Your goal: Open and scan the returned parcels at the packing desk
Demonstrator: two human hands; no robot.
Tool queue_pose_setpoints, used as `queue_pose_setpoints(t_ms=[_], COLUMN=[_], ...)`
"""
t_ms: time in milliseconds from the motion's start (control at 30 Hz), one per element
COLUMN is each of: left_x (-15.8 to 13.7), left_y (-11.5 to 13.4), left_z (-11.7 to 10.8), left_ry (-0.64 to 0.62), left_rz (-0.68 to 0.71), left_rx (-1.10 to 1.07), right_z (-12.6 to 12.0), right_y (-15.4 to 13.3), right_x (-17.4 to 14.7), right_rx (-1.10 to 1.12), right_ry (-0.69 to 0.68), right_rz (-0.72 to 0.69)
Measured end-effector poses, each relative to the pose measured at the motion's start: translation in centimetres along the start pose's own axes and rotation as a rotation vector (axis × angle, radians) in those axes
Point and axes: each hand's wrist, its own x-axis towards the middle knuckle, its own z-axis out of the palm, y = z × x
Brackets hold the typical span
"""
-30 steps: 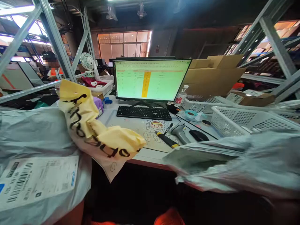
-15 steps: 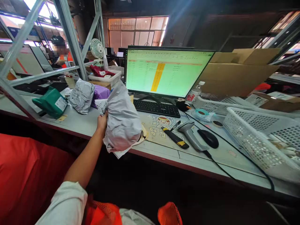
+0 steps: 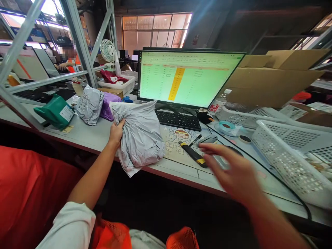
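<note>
My left hand (image 3: 117,133) is closed on the gathered edge of a grey-white plastic mailing bag (image 3: 144,138), which bulges over the desk's front edge. Blurred by motion, my right hand (image 3: 233,169) hovers above the grey barcode scanner (image 3: 210,139) and covers most of it. Its thumb and fingers are apart, with nothing seen between them. To the left of that hand lies a black and yellow utility knife (image 3: 193,154), beside a black pen (image 3: 195,139). The computer mouse (image 3: 234,151) is mostly hidden behind the right hand.
A monitor (image 3: 186,79) stands behind the keyboard (image 3: 178,120). White perforated baskets (image 3: 282,155) stand at the right, near a tape roll (image 3: 225,127). Green (image 3: 55,110), grey (image 3: 90,104) and purple (image 3: 107,105) parcels sit left, by a metal frame (image 3: 80,41). Another person sits beyond it.
My right hand has come into view from the right, over the scanner. The bag in my left hand has turned and lowered, its broad side now facing me.
</note>
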Motion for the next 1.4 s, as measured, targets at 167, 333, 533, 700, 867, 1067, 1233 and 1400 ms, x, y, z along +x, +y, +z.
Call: queue_pose_setpoints(t_ms=[167,333,533,700,867,1067,1233,1400], left_x=[-0.9,-3.5,-4.8,-6.1,-7.5,-8.5,-7.7,-7.4], left_y=[0.2,0.4,0.8,0.3,0.1,0.0,2.6,6.2], left_z=[-2.2,-2.8,-0.6,-0.4,-0.6,-2.8,-2.6,-0.8], left_ry=[0.163,-0.222,-0.325,-0.266,-0.338,-0.512,-0.613,-0.567], left_rz=[0.226,0.464,0.451,0.708,0.969,0.91,0.605,0.518], left_rx=[0.558,0.976,0.964,0.796,0.668,0.53,0.671,1.164], right_z=[8.9,11.3,10.3,7.6,7.8,6.7,9.6,12.4], right_y=[3.1,8.5,10.4,3.3,-1.7,8.5,10.7,6.2], right_x=[4.1,1.1,0.7,2.7,5.2,7.8,3.7,1.3], right_rx=[-0.35,-0.602,-0.405,0.037,0.029,-0.318,-0.377,-0.349], right_ry=[-0.328,-0.444,-0.354,-0.292,-0.504,-0.19,-0.389,-0.372], right_rz=[0.282,0.324,0.319,-0.113,-0.377,0.045,0.134,0.078])
